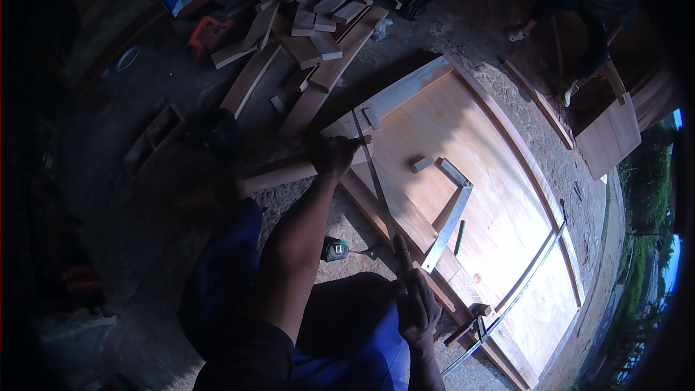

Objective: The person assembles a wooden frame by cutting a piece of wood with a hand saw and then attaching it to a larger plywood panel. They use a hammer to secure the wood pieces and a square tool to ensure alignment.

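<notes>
My left hand (335,157) is closed around a wooden bar (286,176) near its end, at the left edge of a large wooden panel. In my right hand (418,309) is what looks like a handsaw (377,188), its long thin blade seen nearly edge-on. The blade reaches up past the end of the bar, close to my left hand; whether it touches the wood I cannot tell. The framed panel (499,210) lies in front of me. On it rest a metal square (450,226), a green pencil (460,237) and a small wooden block (420,165).
A long bar clamp (517,305) crosses the panel's near right end. A tape measure (335,249) lies on the ground between my arms. Offcuts (326,45) are piled at the back, beside a red-orange object (208,35). Another person (590,18) is at the far right.
</notes>
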Action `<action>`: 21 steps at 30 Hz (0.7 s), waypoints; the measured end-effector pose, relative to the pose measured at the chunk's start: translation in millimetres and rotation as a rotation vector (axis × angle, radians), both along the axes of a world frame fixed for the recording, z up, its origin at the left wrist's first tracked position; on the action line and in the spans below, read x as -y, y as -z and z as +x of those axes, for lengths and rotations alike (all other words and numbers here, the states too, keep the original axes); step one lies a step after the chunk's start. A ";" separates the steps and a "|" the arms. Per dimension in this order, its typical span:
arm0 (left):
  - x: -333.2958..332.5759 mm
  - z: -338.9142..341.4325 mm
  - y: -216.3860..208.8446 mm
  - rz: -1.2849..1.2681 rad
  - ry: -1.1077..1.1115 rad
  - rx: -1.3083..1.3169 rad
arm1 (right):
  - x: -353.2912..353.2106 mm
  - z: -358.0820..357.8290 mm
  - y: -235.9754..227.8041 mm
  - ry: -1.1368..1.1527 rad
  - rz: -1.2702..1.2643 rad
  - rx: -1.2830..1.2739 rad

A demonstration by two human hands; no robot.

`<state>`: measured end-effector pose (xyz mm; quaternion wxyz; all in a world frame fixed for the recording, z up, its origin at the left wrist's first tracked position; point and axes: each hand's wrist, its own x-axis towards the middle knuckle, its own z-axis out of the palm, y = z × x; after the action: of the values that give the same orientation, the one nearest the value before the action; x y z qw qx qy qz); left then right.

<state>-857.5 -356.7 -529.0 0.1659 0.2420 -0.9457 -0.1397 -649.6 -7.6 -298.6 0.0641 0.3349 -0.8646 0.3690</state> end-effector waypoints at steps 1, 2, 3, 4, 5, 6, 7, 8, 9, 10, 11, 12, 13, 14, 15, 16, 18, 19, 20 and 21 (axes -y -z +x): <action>3.8 1.1 -2.3 -0.022 -0.002 0.020 | 4.4 -3.5 2.4 -0.009 0.001 -0.001; 5.0 2.9 -3.5 -0.043 -0.003 0.041 | 14.4 -11.5 5.6 -0.004 -0.031 0.050; -6.9 0.9 -15.3 -0.084 0.058 0.055 | 25.8 -26.8 10.0 0.019 -0.055 0.089; -31.8 -2.5 -35.8 -0.115 0.138 0.060 | 25.9 -39.5 13.2 0.062 -0.068 0.120; -30.0 5.3 -52.1 -0.173 0.173 0.077 | 30.4 -44.4 14.6 0.042 -0.057 0.087; -28.3 3.6 -55.6 -0.182 0.161 0.083 | 33.2 -49.0 15.6 0.026 -0.043 0.052; -29.2 -0.2 -59.7 -0.190 0.154 0.088 | 33.8 -52.8 14.8 0.015 -0.027 0.016; -23.9 8.3 -56.5 -0.195 0.130 0.111 | 32.2 -45.0 12.7 0.010 -0.027 0.061; -14.8 10.3 -49.7 -0.179 0.079 0.133 | 26.4 -32.9 8.1 0.006 -0.025 0.099; -4.8 10.4 -43.3 -0.161 0.029 0.154 | 18.7 -20.7 3.5 0.004 -0.023 0.137; -3.2 9.0 -34.8 -0.135 -0.007 0.176 | 4.7 -6.5 0.5 0.003 0.005 0.072; -10.3 7.5 -34.4 -0.094 -0.008 0.128 | -13.2 7.4 -2.1 0.012 0.041 0.007; -18.2 7.6 -40.9 -0.054 -0.010 0.081 | -23.9 13.5 -3.6 0.019 0.077 -0.060; -15.8 10.7 -45.6 -0.030 -0.027 0.032 | -22.5 14.0 -5.2 0.021 0.083 -0.041; -11.0 11.2 -38.8 -0.070 -0.011 0.047 | -18.7 14.5 -6.3 0.021 0.089 -0.022; -4.6 12.8 -32.1 -0.111 0.003 0.063 | -13.2 14.3 -6.9 0.018 0.093 -0.002; -9.5 10.5 -33.1 -0.154 0.040 0.044 | 10.7 -16.5 9.1 0.015 -0.006 0.059; -19.6 12.0 -40.6 -0.155 0.061 0.014 | 24.9 -37.3 17.2 0.006 -0.056 0.058; -25.4 11.1 -52.0 -0.161 0.078 -0.021 | 41.2 -56.6 20.0 -0.006 -0.063 0.059; -26.4 10.3 -60.4 -0.153 0.063 0.016 | 52.5 -66.4 20.5 -0.023 -0.072 0.066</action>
<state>-847.2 -330.2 -468.6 0.1720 0.1999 -0.9620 -0.0702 -716.0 -60.1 -319.1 0.0434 0.3300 -0.8484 0.4116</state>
